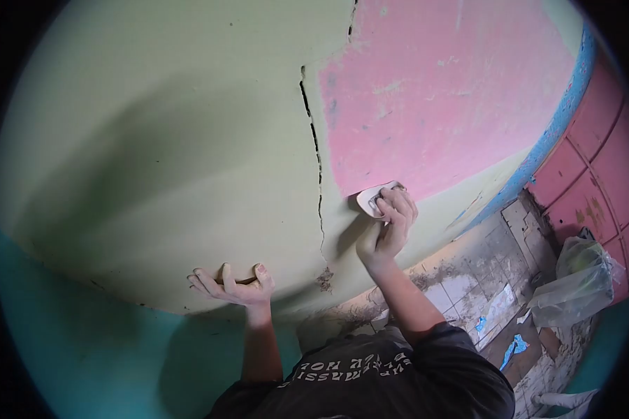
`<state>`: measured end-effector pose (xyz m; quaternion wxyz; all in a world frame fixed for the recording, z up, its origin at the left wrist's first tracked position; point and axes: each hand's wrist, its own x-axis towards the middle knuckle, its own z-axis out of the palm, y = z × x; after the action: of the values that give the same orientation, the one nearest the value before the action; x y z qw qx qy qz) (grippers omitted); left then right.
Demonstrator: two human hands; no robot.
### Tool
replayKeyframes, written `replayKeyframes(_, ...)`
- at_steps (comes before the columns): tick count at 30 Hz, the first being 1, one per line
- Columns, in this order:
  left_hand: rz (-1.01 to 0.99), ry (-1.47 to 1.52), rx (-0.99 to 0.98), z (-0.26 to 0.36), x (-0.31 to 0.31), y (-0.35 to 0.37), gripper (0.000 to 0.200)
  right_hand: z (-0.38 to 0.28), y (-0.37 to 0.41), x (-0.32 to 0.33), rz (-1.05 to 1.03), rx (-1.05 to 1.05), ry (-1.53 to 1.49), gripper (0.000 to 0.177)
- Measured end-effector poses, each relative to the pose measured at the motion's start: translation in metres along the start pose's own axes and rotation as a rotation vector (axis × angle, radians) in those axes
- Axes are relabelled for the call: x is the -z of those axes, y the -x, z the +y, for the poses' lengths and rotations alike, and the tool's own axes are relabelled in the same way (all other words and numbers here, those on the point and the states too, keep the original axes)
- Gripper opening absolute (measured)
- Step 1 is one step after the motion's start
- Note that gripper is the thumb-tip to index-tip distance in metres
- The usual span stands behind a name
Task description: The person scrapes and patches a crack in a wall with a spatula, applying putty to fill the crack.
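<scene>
At the lower left of the frame runs a teal band [63, 328]. Above it a pale green coat [161, 140] covers the left and middle of the wall. The left hand [234, 285] rests at lower centre on the edge of that coat. Its fingers are bent and spread against the surface, and its grip closes on nothing I can make out.

Right of it a dark crack [316, 153] runs down the green from the top to a chipped spot near the bottom. Just past the crack, the right hand [388, 227] has its grip clamped on a small white scraper [376, 194]. The scraper lies flat on the wall, right at the border where the green meets the pink patch [440, 91].

Judging by the colours, most of the wall is green and only the upper right remains pink. I cannot tell whether the coat is being spread on or taken off.

Further right come a flaking blue strip [562, 115] and a red panelled door [597, 160]. A plastic bag [580, 279] sits on the littered tiled floor [479, 290], well away from both hands. Nothing lies between the scraper and the pink.
</scene>
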<state>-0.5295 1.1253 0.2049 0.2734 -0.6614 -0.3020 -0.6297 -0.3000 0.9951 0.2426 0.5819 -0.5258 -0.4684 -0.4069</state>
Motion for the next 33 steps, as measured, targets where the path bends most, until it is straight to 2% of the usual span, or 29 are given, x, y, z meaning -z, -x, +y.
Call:
replayKeyframes(1,-0.006,-0.006,0.012,0.002,0.000,0.000,0.054,-0.001,-0.003,-0.002,0.071,-0.052,-0.020,0.024)
replayKeyframes(2,-0.016,-0.010,0.020,0.003,0.002,0.000,0.054,-0.009,0.008,0.000,-0.103,0.089,0.058,0.025)
replayKeyframes(5,-0.015,0.014,0.011,0.003,0.003,-0.003,0.054,0.004,0.004,0.007,-0.076,0.068,0.062,0.025)
replayKeyframes(6,-0.003,0.020,0.010,0.003,0.001,-0.004,0.054,0.008,0.001,-0.001,0.150,-0.178,-0.044,0.022)
replayKeyframes(9,-0.018,-0.002,0.015,0.003,0.003,-0.002,0.054,-0.012,0.006,0.001,-0.185,0.155,-0.049,0.028)
replayKeyframes(10,-0.018,0.005,0.011,0.004,0.005,-0.001,0.053,-0.013,0.004,0.004,-0.236,0.238,-0.046,0.024)
replayKeyframes(13,0.008,0.013,0.002,0.002,-0.001,-0.006,0.052,0.008,-0.011,0.001,0.167,-0.122,0.069,0.014)
replayKeyframes(14,0.010,0.008,0.006,0.002,-0.001,-0.005,0.052,0.000,-0.010,0.001,0.102,-0.105,0.045,0.013)
replayKeyframes(15,0.003,0.006,0.008,0.002,0.001,-0.002,0.051,-0.004,-0.001,0.004,-0.098,0.063,-0.045,0.020)
replayKeyframes(17,0.005,0.008,0.002,0.003,0.004,-0.002,0.051,-0.002,0.004,0.010,-0.246,0.238,-0.078,0.016)
replayKeyframes(20,0.011,0.012,-0.003,0.002,0.001,-0.006,0.051,0.008,-0.014,0.003,0.151,-0.070,0.169,0.010)
replayKeyframes(23,0.002,-0.004,0.012,0.004,0.005,-0.001,0.050,-0.014,-0.002,0.007,-0.152,0.172,0.033,0.012)
replayKeyframes(24,0.005,-0.004,0.009,0.003,0.003,-0.003,0.050,-0.005,-0.002,0.006,-0.142,0.180,-0.031,0.014)
replayKeyframes(28,0.027,0.010,0.010,0.004,0.001,-0.003,0.049,0.007,-0.003,0.010,0.026,-0.083,0.059,0.010)
replayKeyframes(29,0.025,0.006,0.010,0.004,0.002,-0.004,0.049,0.008,0.009,0.011,-0.159,0.119,-0.012,0.014)
replayKeyframes(31,0.021,0.014,0.003,0.005,0.002,-0.004,0.049,-0.003,-0.004,0.018,-0.274,0.267,-0.077,0.012)
replayKeyframes(33,0.026,0.017,0.005,0.003,0.001,-0.003,0.049,0.010,-0.010,0.016,-0.049,0.078,0.087,0.013)
